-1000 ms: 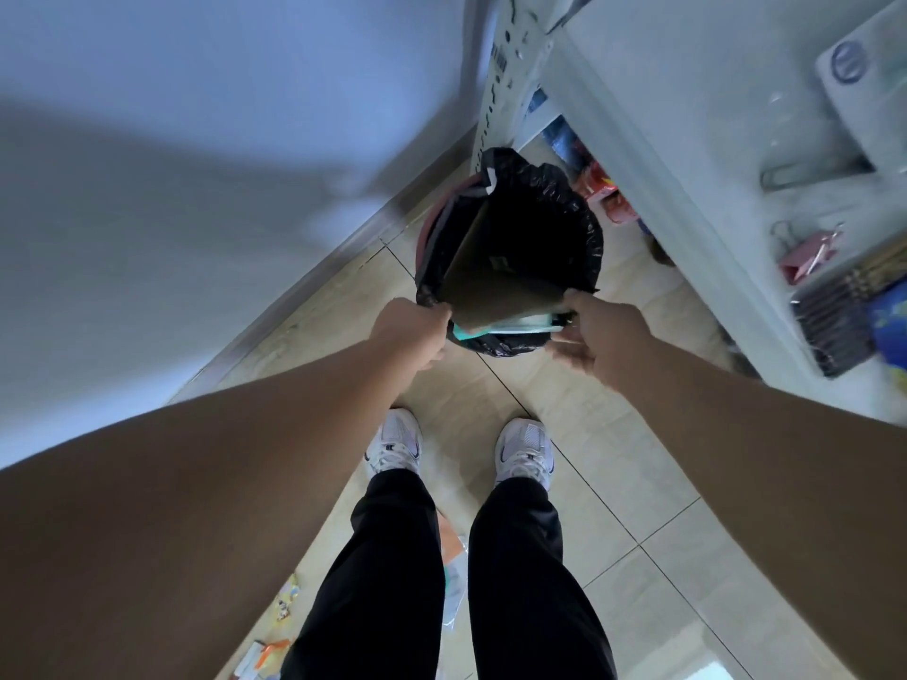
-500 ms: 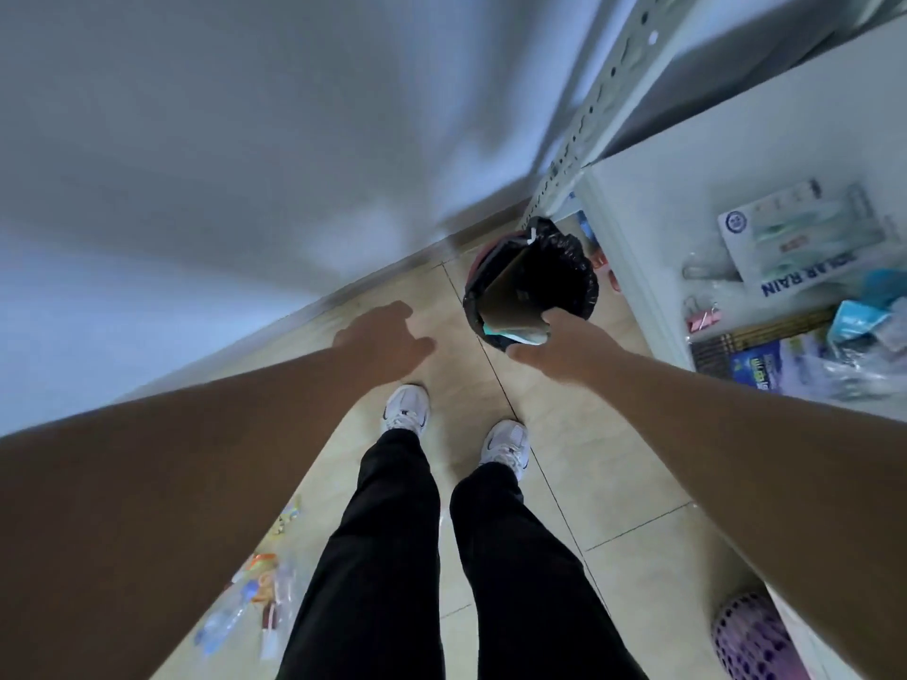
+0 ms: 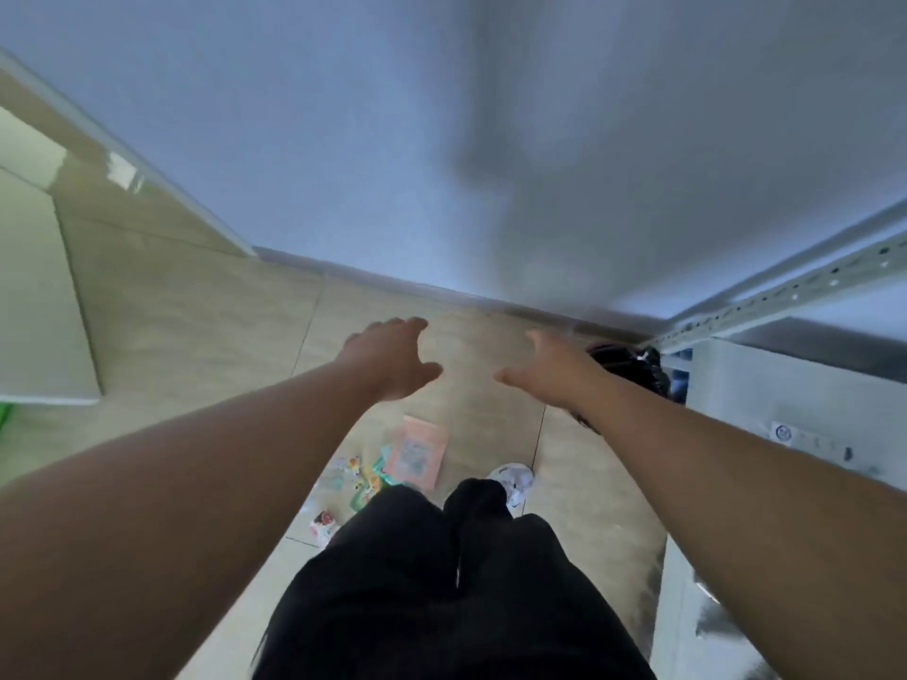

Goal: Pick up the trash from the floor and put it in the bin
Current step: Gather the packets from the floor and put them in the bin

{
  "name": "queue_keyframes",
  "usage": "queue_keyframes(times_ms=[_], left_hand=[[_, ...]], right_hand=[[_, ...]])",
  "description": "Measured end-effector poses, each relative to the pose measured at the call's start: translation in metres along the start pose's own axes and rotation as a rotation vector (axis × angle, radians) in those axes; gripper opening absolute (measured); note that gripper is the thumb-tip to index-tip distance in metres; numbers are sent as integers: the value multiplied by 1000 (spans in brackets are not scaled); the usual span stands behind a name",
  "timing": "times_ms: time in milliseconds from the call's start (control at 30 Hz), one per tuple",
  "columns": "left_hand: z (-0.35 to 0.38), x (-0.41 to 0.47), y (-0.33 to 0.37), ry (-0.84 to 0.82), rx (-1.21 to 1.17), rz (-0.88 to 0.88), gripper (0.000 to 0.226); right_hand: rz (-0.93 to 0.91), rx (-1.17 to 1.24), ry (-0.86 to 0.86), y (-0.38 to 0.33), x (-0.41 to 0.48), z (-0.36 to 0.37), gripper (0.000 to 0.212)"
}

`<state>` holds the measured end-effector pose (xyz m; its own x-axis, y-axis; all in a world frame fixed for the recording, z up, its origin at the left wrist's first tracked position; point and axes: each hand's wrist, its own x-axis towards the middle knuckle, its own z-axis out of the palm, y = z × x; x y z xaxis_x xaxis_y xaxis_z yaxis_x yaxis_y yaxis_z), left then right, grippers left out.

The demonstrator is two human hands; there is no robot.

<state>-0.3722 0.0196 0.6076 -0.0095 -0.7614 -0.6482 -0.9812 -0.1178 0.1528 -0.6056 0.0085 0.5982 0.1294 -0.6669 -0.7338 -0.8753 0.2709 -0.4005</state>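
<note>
Both of my hands hang empty over the beige tile floor with fingers spread. My left hand (image 3: 392,358) is at the centre and my right hand (image 3: 545,370) is just to its right. The bin (image 3: 635,368), lined with a black bag, stands at the right against the shelf unit, partly hidden behind my right forearm. Below my hands, beside my legs, lies trash on the floor: a pink paper packet (image 3: 417,451) and several small colourful wrappers (image 3: 358,483).
A white wall runs along the back with a baseboard. A white metal shelf unit (image 3: 785,385) fills the right side. A pale cabinet or door (image 3: 34,296) stands at the left. My black trousers and one white shoe (image 3: 513,478) are at the bottom centre.
My hands have let go of the cardboard and packet at the bin and now hold nothing. My view has swung left, so the bin moved to the right and the floor trash came into sight.
</note>
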Motion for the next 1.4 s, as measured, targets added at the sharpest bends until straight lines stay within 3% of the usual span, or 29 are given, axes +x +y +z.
queue_keyframes(times_ms=[200,500,667,1067,1400], left_hand=[[48,-95,-90,-13,-207,-251,83],[150,-231,-176,-43,-448,-437,77],[187,-258,-211,-59,-576,-533,74],[261,-205,-222,-119,-873,-667,77],[376,-63,-237,-210,-1077,-689,82]], right_hand=[[-127,-161,-90,-64,-29,40,102],[-179,-397,-186,-117,-87,146,91],[-186,-490,-256,-133,-96,194,81],[-148,-414,-344,-107,-10,250,58],[58,-403,-300,-33,128,324,85]])
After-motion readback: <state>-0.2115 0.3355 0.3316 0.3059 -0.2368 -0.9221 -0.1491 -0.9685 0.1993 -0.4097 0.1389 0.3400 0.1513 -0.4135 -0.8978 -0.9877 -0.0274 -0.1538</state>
